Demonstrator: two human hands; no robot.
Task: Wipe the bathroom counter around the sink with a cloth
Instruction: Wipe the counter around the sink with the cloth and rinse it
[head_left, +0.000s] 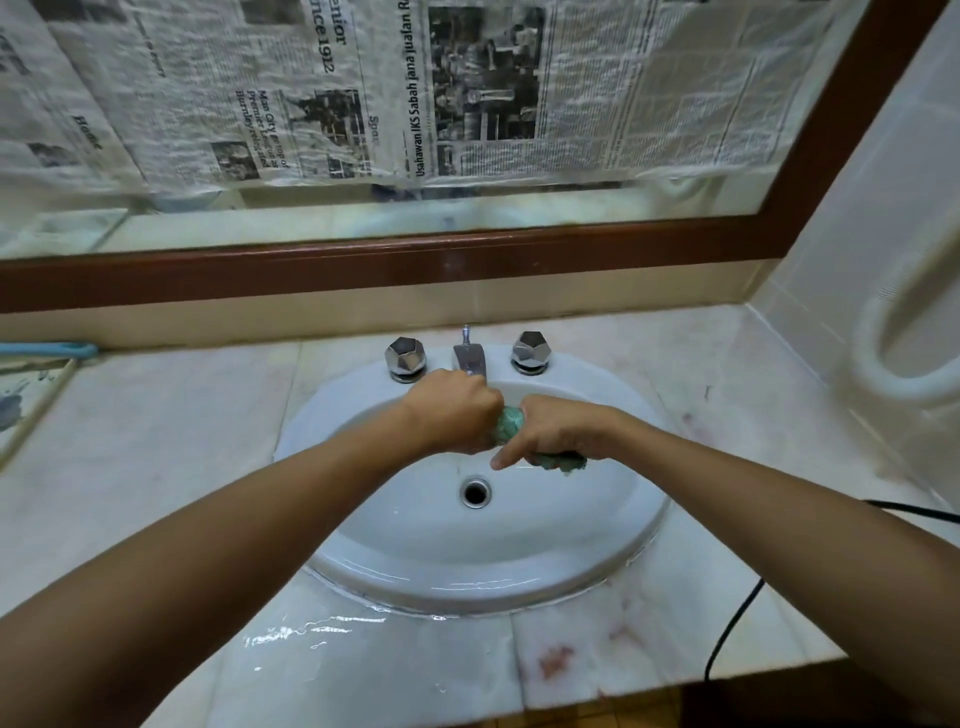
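A: Is the table (156, 441) getting wiped yet?

B: Not yet; water is sitting near its front edge. Over the sink (337, 410), the left hand (457, 415) is clenching one end of the green cloth (511, 422), and the right hand (558, 431) is gripping the other end, forefinger sticking out.

A: How is it handling?

B: It is looking soft, light and soaked, so gripping both ends and twisting is probably suiting it best.

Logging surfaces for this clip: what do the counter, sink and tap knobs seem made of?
Counter: likely polished marble or marble-look tile, pale with pinkish veins and seams. Sink: probably glazed white ceramic, glossy highlights. Tap knobs: chromed metal, it seems, mirror-like facets.
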